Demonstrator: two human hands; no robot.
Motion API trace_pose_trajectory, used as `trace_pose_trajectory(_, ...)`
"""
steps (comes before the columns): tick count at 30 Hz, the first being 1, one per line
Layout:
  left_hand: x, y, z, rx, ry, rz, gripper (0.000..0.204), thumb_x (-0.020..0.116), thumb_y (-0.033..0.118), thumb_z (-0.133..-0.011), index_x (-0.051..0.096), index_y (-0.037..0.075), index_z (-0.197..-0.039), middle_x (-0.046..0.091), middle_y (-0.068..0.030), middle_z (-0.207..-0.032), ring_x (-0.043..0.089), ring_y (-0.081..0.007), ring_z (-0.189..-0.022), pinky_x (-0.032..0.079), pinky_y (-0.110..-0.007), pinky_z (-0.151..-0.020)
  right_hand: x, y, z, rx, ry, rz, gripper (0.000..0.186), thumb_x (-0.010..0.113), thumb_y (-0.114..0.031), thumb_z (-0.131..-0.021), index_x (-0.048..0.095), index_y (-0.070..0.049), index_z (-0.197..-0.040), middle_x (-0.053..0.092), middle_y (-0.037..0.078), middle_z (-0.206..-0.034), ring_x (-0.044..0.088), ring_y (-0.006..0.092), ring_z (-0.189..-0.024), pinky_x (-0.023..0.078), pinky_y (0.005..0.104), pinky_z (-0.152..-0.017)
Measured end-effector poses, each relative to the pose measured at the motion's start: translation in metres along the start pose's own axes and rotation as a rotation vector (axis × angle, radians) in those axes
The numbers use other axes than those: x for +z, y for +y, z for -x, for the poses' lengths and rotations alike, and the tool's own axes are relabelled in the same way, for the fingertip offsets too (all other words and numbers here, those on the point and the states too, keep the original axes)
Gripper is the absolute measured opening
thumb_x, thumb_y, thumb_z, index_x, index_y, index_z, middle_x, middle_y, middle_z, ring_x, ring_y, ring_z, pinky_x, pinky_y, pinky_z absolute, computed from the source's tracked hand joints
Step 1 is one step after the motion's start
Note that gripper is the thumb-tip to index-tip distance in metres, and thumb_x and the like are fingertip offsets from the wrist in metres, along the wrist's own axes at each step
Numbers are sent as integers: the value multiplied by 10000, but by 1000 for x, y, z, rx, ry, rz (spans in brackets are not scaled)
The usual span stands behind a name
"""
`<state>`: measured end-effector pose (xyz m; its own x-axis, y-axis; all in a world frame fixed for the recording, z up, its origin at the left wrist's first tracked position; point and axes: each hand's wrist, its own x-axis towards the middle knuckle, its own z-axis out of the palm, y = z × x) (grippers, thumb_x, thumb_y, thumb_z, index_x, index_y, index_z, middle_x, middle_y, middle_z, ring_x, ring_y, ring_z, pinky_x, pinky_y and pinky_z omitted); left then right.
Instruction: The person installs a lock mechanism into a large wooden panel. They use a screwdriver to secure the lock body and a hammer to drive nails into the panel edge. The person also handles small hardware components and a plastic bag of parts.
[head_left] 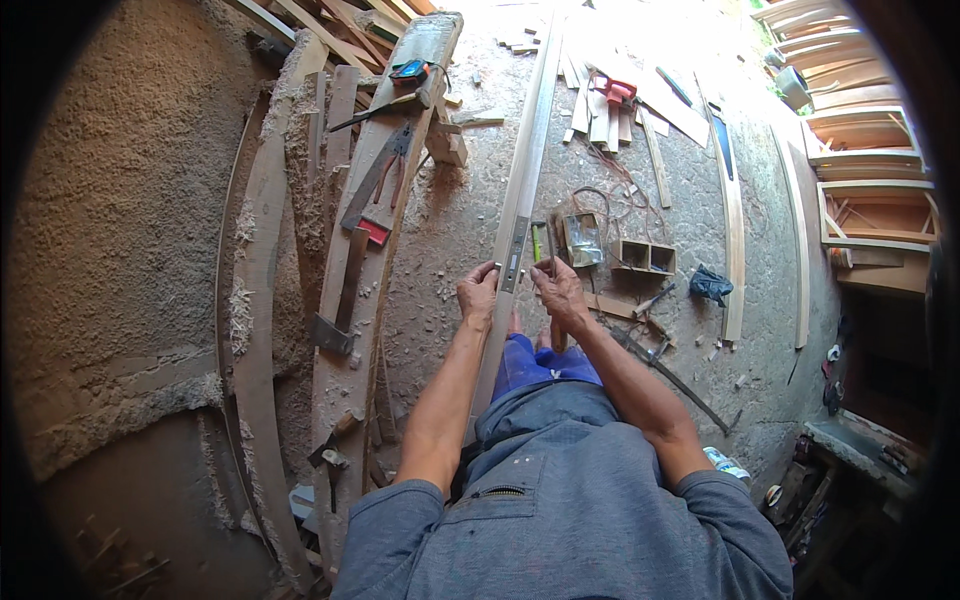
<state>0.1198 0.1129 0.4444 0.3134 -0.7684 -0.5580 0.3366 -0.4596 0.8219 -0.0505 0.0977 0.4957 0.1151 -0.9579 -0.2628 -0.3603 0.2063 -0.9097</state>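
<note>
Head view: your left hand (478, 293) is at the left side of a long pale timber (519, 170), its thumb and fingertips drawn together just beside a narrow metal fitting (516, 252) set along the timber's upper face; whether those fingertips pinch anything small, you cannot tell from here. Your right hand (562, 295) is on the opposite side, fingers curled around a slim dark tool (553, 243) that stands up past the knuckles. The fitting lies between your two hands, and the timber runs from near your legs away toward the bright top of the view.

To your left, a thick plank bench (350, 395) carries a hatchet (333, 335), pliers (396, 160), a small red square object (373, 231) and, farther up, a blue and black tape measure (409, 73). On the floor to your right, beyond your right hand, a metal-edged box (583, 239) sits next to a wooden box (643, 257) with two compartments, with a crumpled dark plastic bag (711, 284) farther right. Well ahead, a red power tool (617, 91) rests among pale offcuts (600, 117)
</note>
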Motion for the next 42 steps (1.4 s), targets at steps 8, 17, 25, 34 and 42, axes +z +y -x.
trace_pose_trajectory(8, -2, -13, -7, 55, 10, -23, 240, 639, 25, -954, 704, -47, -1173, 743, -88, -1010, 692, -136, -849, 565, -266, -752, 0, -33, 1, -20, -168, -115, 117, 679, -93, -966, 743, -44, -1050, 741, 13, -879, 653, 79, -771, 527, 252, -687)
trace_pose_trajectory(17, -2, -31, -17, 28, -6, -32, 281, 641, 86, -952, 705, -30, -1199, 750, -101, -1052, 699, -153, -904, 564, -288, -801, -6, -47, -2, -7, -238, -4, 100, 706, -104, -943, 754, -63, -1020, 747, 1, -863, 643, 64, -790, 528, 264, -699)
trace_pose_trajectory(25, -4, -43, -22, 94, 13, -63, 279, 643, 97, -946, 714, -29, -1185, 757, -113, -1054, 710, -169, -917, 560, -301, -827, -7, -47, -12, -299, -305, 348, 139, 678, -138, -956, 738, -64, -1057, 748, 103, -886, 703, 165, -794, 531, 333, -712)
trace_pose_trajectory(34, 2, -30, -15, 60, 15, -107, 283, 651, 117, -939, 721, -21, -1175, 760, -107, -1041, 707, -165, -923, 556, -301, -830, -8, -42, -14, -261, -295, 466, 215, 619, -256, -955, 682, -51, -952, 681, 208, -861, 681, 395, -820, 517, 474, -717)
trace_pose_trajectory(42, -2, -45, -24, 48, -12, -9, 278, 659, 119, -928, 729, -18, -1160, 762, -101, -1029, 704, -158, -912, 554, -301, -821, -1, -48, -20, -415, -366, 649, 170, 585, -173, -928, 655, -51, -831, 629, 170, -837, 641, 361, -859, 504, 474, -750)
